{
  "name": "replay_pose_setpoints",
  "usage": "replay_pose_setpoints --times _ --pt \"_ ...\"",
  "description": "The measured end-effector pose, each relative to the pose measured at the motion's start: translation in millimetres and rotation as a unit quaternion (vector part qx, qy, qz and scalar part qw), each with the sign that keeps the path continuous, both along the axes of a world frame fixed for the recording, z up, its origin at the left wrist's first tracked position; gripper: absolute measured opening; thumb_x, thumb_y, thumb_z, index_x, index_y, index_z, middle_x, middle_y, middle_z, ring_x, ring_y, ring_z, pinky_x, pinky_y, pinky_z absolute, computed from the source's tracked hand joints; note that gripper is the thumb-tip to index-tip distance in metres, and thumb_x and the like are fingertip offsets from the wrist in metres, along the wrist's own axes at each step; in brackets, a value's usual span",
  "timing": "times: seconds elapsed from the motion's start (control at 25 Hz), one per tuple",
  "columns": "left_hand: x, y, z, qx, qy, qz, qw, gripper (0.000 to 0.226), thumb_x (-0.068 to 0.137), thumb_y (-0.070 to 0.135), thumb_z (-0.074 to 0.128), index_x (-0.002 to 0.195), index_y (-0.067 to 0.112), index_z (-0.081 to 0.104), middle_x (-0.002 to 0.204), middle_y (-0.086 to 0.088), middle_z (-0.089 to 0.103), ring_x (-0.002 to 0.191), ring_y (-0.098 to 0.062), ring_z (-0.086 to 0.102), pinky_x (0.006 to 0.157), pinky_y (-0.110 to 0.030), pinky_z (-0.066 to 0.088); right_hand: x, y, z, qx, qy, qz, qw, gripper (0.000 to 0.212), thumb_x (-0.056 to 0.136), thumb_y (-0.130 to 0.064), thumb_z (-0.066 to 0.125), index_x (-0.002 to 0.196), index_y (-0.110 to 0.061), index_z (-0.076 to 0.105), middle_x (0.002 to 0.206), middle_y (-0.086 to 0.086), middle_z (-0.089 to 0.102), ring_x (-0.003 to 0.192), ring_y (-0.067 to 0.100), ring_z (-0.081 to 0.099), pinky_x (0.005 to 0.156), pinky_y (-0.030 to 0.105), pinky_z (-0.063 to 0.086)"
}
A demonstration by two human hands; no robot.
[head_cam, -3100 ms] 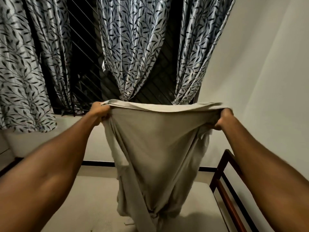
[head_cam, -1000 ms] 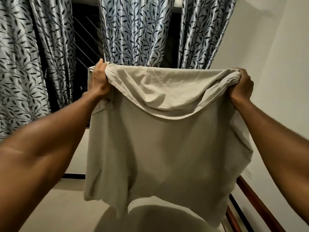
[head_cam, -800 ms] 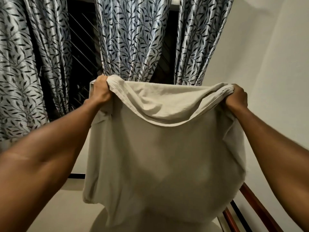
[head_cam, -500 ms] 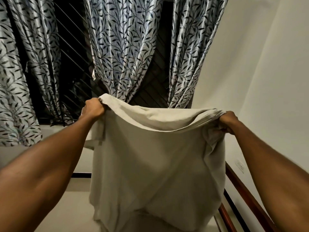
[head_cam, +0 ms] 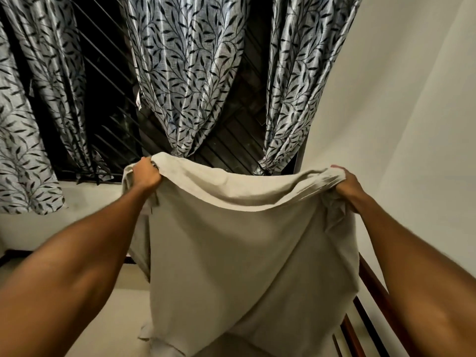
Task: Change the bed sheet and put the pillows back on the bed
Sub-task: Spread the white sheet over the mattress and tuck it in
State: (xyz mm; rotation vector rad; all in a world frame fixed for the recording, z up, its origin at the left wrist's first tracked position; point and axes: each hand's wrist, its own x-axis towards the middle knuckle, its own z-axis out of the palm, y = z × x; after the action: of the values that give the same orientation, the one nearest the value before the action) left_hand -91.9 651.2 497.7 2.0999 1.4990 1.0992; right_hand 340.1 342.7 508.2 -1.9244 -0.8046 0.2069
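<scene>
The left hand (head_cam: 145, 173) and right hand (head_cam: 346, 185) each hold a top corner of the beige bed sheet (head_cam: 247, 253), fingers curled tight round bunched cloth. The plain, softly creased sheet hangs between them above the bare mattress (head_cam: 103, 325), its top edge sagging.

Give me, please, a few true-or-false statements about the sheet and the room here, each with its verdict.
1. Both the left hand and the right hand grip the beige bed sheet by its upper edge. True.
2. The sheet lies spread flat. False: it hangs from the hands over the mattress.
3. Leaf-patterned curtains hang behind the sheet. True.
4. A pillow rests on the bed. False: no pillow is in view.
5. The wooden bed rail runs along the person's left. False: it is on the right.
</scene>
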Motion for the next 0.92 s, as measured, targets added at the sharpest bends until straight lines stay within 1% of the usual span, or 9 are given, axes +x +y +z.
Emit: replay_pose_setpoints --times 0.2,0.36,0.4,0.48,0.56,0.6,0.64,0.76,0.92 --pt "4.5 -10.7 104.2 0.084 -0.079 -0.020 0.993 0.041 0.099 0.009 0.058 0.135 -0.010 0.054 0.134 -0.034 0.059 0.123 -0.050 0.056 0.101 -0.049 0.042 17.3 22.6 88.2 0.135 -0.054 -0.010 0.989 0.052 0.099 -0.006 0.059 0.150 -0.015 0.052 0.147 0.015 0.057 0.129 0.025 0.056 0.106 0.023 0.040" --pt "-36.4 36.5 164.5 0.090 -0.189 -0.050 0.977 0.075 0.092 0.049 0.054 0.147 -0.002 0.047 0.141 -0.030 0.057 0.132 -0.044 0.054 0.112 -0.051 0.043 10.4 9.1 134.1 0.229 -0.059 -0.003 0.972 0.054 0.094 -0.023 0.053 0.147 -0.019 0.056 0.137 0.014 0.061 0.117 0.020 0.060 0.107 0.027 0.047" --pt "-45.7 28.2 173.1 0.080 -0.205 -0.061 0.974 0.073 0.092 0.051 0.051 0.145 0.001 0.050 0.141 -0.029 0.057 0.132 -0.043 0.054 0.114 -0.050 0.042 6.7 4.8 135.4 0.246 -0.051 0.009 0.968 0.051 0.096 -0.020 0.053 0.147 -0.017 0.056 0.135 0.009 0.061 0.113 0.016 0.060 0.106 0.024 0.049" --pt "-59.5 -12.6 178.2 0.111 -0.176 -0.028 0.978 0.037 0.104 0.037 0.045 0.126 0.013 0.060 0.120 -0.021 0.065 0.111 -0.033 0.062 0.108 -0.047 0.040 -11.5 -7.5 127.8 0.231 -0.073 0.042 0.969 0.047 0.104 -0.003 0.050 0.150 -0.015 0.051 0.131 -0.002 0.056 0.116 0.014 0.056 0.096 0.010 0.049" --pt "-70.6 -47.8 161.6 0.174 -0.145 -0.007 0.974 0.019 0.111 0.021 0.043 0.099 0.028 0.056 0.099 -0.012 0.064 0.080 -0.008 0.050 0.103 -0.046 0.040 -28.3 -19.9 99.5 0.212 -0.120 0.023 0.970 0.050 0.103 -0.003 0.051 0.151 -0.018 0.051 0.120 -0.013 0.055 0.121 0.019 0.055 0.094 0.009 0.046" --pt "-81.7 -56.7 144.0 0.188 -0.124 -0.003 0.974 0.019 0.109 0.017 0.047 0.095 0.027 0.055 0.101 -0.017 0.066 0.077 -0.008 0.049 0.099 -0.046 0.040 -34.7 -27.2 75.9 0.198 -0.143 0.006 0.970 0.050 0.102 -0.009 0.053 0.151 -0.024 0.051 0.115 -0.009 0.054 0.120 0.023 0.056 0.101 0.018 0.046" --pt "-98.8 -59.4 116.4 0.185 -0.096 -0.008 0.978 0.010 0.107 0.015 0.053 0.101 0.017 0.061 0.109 -0.025 0.067 0.084 -0.019 0.057 0.096 -0.047 0.041 -41.5 -37.1 45.6 0.165 -0.161 -0.005 0.973 0.052 0.102 -0.014 0.054 0.152 -0.030 0.050 0.116 0.000 0.053 0.120 0.027 0.057 0.108 0.028 0.044" --pt "-157.6 -70.8 14.6 0.098 0.019 0.007 0.995 0.034 0.098 0.014 0.064 0.126 -0.004 0.059 0.131 -0.032 0.061 0.120 -0.048 0.058 0.100 -0.054 0.045 -70.1 -78.1 -55.8 0.036 -0.143 0.003 0.989 0.059 0.102 -0.014 0.055 0.153 -0.042 0.044 0.132 0.016 0.049 0.125 0.037 0.055 0.115 0.044 0.041" --pt "-216.2 -132.4 -112.8 -0.007 0.092 -0.031 0.995 0.025 0.089 0.021 0.058 0.098 0.002 0.072 0.103 -0.027 0.073 0.100 -0.046 0.068 0.077 -0.042 0.047 -146.1 -150.6 -167.5 -0.103 -0.102 0.022 0.989 0.053 0.101 -0.017 0.059 0.150 -0.035 0.049 0.144 0.015 0.058 0.132 0.037 0.056 0.109 0.043 0.044"
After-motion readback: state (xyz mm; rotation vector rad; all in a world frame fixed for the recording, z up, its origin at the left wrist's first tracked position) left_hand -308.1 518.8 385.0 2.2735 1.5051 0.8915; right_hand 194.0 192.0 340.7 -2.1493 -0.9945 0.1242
